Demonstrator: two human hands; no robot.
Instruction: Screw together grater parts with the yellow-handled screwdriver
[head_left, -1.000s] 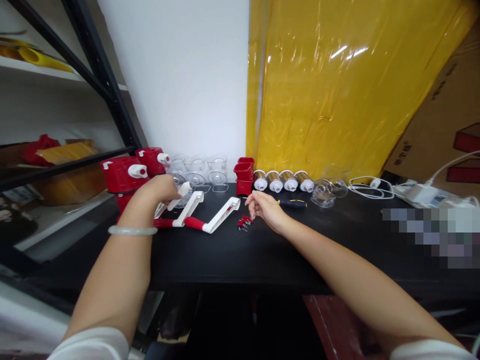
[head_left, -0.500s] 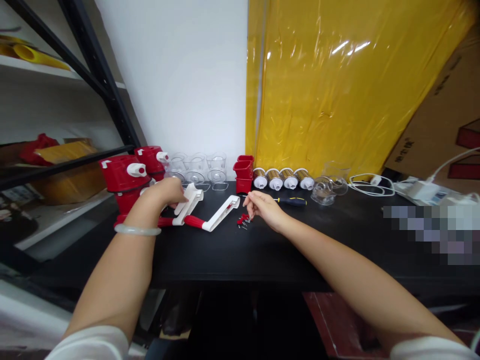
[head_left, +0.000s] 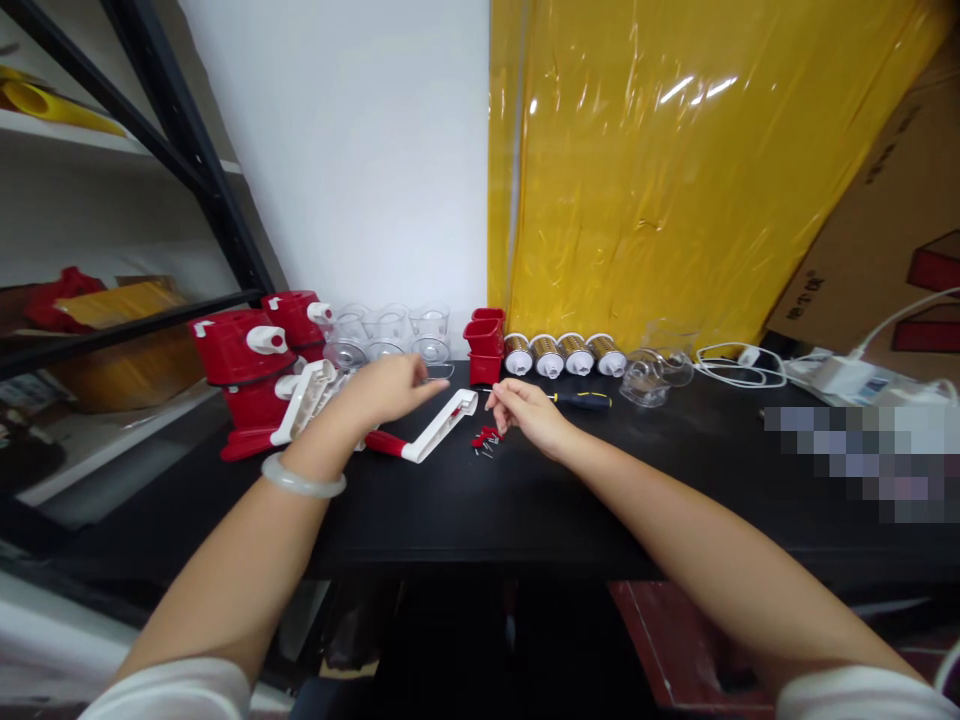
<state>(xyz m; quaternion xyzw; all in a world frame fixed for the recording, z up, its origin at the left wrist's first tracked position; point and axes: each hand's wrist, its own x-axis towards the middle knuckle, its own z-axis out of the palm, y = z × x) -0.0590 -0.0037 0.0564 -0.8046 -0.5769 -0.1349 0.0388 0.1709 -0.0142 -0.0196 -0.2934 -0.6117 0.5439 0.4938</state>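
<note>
My left hand point(head_left: 386, 390) reaches to the right above a black table point(head_left: 570, 500), fingers stretched out loosely with nothing in them. It hovers over a white crank handle with a red grip point(head_left: 431, 432). Another white crank handle point(head_left: 304, 400) leans against a red grinder body point(head_left: 240, 360) on the left. My right hand point(head_left: 525, 412) rests on the table with its fingertips pinched together just above a small heap of red bits and screws point(head_left: 484, 440). What the fingertips hold is too small to see.
A second red body point(head_left: 296, 315), clear cups point(head_left: 390, 330), stacked red cups point(head_left: 486, 345), several metal drums point(head_left: 562, 355), a screwdriver point(head_left: 585, 402), a clear hopper point(head_left: 656, 375) and white cables point(head_left: 739, 365) line the back. A metal shelf point(head_left: 112, 330) stands left.
My left hand let go of a white crank handle beside the red body and swung right toward the other handle. My right hand stayed by the screws.
</note>
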